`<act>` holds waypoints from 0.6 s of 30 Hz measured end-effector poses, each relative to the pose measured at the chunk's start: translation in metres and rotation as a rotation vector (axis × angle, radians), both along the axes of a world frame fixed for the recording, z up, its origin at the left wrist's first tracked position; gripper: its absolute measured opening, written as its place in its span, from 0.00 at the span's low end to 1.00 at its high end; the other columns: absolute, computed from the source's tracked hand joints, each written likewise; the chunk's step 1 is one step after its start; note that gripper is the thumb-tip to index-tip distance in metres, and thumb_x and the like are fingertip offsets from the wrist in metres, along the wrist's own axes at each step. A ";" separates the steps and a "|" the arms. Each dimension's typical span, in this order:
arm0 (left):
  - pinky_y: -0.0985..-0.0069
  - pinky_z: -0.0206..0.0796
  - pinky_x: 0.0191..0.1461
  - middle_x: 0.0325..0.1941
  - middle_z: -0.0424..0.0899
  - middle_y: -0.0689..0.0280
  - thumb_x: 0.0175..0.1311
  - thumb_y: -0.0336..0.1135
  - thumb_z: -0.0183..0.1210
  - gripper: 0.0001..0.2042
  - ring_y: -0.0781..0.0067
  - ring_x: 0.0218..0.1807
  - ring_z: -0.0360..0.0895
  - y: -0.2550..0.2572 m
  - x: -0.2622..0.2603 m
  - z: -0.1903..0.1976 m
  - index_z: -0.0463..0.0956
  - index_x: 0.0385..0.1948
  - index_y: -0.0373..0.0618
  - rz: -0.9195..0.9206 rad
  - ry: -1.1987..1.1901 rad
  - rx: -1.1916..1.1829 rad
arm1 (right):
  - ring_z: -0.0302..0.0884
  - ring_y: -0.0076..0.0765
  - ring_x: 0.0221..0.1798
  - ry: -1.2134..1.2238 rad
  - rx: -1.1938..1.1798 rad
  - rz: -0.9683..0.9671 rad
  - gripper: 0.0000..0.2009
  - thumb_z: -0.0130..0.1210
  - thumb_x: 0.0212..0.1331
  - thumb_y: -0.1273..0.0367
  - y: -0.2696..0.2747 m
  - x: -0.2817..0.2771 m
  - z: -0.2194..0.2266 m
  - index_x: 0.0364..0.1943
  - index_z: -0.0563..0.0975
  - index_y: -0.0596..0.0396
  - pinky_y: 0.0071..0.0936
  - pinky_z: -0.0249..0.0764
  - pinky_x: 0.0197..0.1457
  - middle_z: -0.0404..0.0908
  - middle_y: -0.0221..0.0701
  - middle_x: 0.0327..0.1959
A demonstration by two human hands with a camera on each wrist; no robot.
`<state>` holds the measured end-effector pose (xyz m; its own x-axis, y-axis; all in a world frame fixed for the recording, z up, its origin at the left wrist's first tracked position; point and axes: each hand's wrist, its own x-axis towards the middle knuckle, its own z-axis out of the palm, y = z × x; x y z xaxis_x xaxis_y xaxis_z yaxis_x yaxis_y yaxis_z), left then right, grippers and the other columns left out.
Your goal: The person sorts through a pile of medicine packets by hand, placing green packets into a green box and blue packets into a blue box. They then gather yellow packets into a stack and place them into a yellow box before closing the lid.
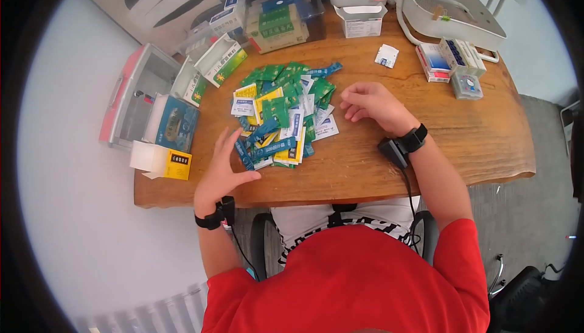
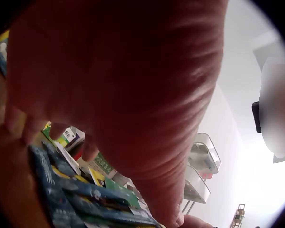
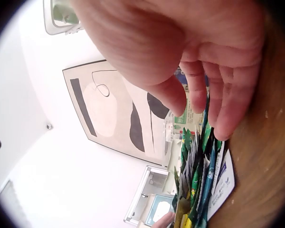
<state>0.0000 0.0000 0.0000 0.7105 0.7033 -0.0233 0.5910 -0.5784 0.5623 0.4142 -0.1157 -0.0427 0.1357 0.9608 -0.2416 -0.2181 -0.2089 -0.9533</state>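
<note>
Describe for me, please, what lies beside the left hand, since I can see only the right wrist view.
Observer: In the head view, an open yellow-and-white carton lies to the left of the left hand.

Operator: Thank you; is that hand holding anything?

Observer: It appears to hold nothing: its thumb and fingers are spread beside the heap of packets.

Operator: Understood. Could you also tell me what is well to the right of the right hand?

Observer: A small clear case is on the table, on the near side of a group of small boxes.
</note>
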 end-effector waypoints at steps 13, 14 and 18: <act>0.62 0.60 0.83 0.81 0.72 0.53 0.76 0.34 0.65 0.31 0.58 0.83 0.65 0.162 0.033 0.004 0.67 0.78 0.40 0.030 -0.280 -0.481 | 0.88 0.32 0.48 0.191 -0.091 -0.103 0.13 0.60 0.79 0.62 0.036 0.024 0.012 0.55 0.79 0.57 0.29 0.85 0.53 0.87 0.35 0.50; 0.63 0.58 0.84 0.81 0.72 0.55 0.77 0.33 0.63 0.30 0.60 0.83 0.66 0.165 0.034 0.000 0.67 0.78 0.40 0.036 -0.297 -0.473 | 0.89 0.33 0.49 0.234 -0.088 -0.088 0.13 0.59 0.79 0.63 0.035 0.026 0.007 0.55 0.79 0.58 0.29 0.86 0.54 0.87 0.36 0.50; 0.65 0.55 0.85 0.81 0.73 0.59 0.80 0.36 0.60 0.27 0.62 0.82 0.68 0.163 0.026 -0.011 0.68 0.77 0.40 0.070 -0.401 -0.491 | 0.90 0.36 0.50 0.336 -0.065 -0.019 0.12 0.57 0.81 0.64 0.039 0.035 -0.001 0.55 0.79 0.60 0.30 0.87 0.55 0.87 0.38 0.51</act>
